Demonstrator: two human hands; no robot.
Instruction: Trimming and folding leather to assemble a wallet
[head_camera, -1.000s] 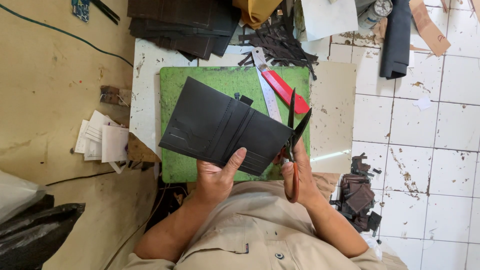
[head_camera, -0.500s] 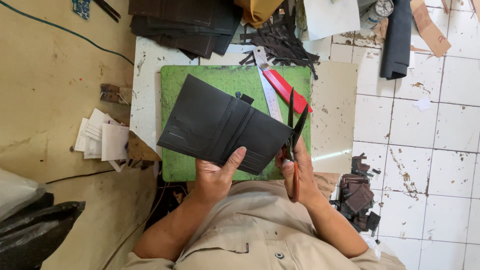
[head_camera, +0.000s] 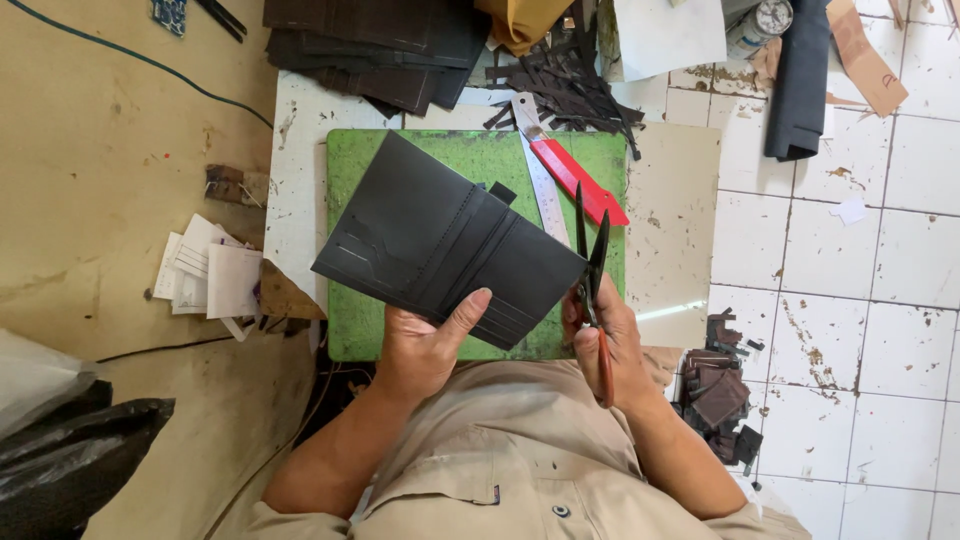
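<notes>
Barely anything shifts: left hand (head_camera: 425, 345) still grips the black wallet panel (head_camera: 445, 245); right hand (head_camera: 605, 340) fingers stay closed on open scissors (head_camera: 592, 255) at its right edge

can (head_camera: 757, 25) | top right, beside tiles | round, silver lid, pale label

the open black wallet (head_camera: 450, 257) covers the left hand's (head_camera: 425, 345) fingers; only its thumb shows on the near face. the scissors' (head_camera: 592, 270) handles vanish inside the right hand (head_camera: 605, 345). the wallet hides the middle of the green cutting mat (head_camera: 365, 330) and part of the steel ruler (head_camera: 540, 170). the dark leather stack (head_camera: 370, 40) is cut off by the top edge.
</notes>
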